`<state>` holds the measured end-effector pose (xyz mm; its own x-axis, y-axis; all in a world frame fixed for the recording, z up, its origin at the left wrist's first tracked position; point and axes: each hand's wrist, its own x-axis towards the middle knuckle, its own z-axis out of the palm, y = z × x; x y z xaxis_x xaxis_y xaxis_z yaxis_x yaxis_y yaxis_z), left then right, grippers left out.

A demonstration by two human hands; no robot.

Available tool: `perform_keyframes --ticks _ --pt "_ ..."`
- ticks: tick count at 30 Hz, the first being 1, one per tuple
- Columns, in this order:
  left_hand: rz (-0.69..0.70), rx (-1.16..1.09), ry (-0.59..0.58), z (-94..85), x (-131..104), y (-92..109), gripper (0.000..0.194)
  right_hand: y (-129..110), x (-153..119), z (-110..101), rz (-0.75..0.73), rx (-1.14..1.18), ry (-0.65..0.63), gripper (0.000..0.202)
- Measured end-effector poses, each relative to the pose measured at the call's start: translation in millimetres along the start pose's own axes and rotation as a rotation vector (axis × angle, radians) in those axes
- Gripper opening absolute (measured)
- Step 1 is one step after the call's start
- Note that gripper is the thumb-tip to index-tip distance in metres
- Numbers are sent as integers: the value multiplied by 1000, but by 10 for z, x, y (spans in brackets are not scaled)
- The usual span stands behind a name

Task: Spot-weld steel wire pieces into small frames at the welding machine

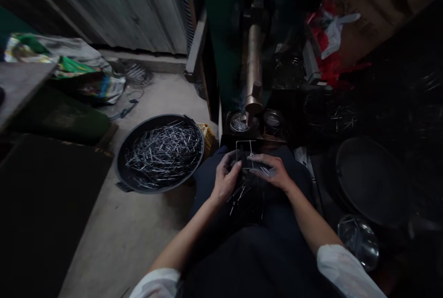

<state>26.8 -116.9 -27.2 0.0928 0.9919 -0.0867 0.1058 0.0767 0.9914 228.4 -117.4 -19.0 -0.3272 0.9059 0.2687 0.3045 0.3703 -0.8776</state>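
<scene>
In the head view, a bent metal wire frame stands up between my two hands above my lap. My left hand is closed round its left side, thumb pressed on the wire. My right hand is closed at the frame's right side, with several thin metal rods lying along its fingers. More loose rods lie in the dark space below my hands, on or between my legs. Just beyond the frame is the copper-coloured arm of a machine, its tip over a round dish of small metal bits.
To my left a large black basin holds a heap of metal wire pieces, beside a yellow crate. A shiny metal bowl and a big dark round pan are at my right. Behind them stands a cardboard box.
</scene>
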Motion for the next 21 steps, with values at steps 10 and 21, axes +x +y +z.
perform_keyframes --ticks 10,21 --pt "-103 -404 -43 100 -16 -3 48 11 -23 -15 39 128 46 38" --pt "-104 -435 -46 105 -19 -2 44 25 -31 40 31 118 84 34"
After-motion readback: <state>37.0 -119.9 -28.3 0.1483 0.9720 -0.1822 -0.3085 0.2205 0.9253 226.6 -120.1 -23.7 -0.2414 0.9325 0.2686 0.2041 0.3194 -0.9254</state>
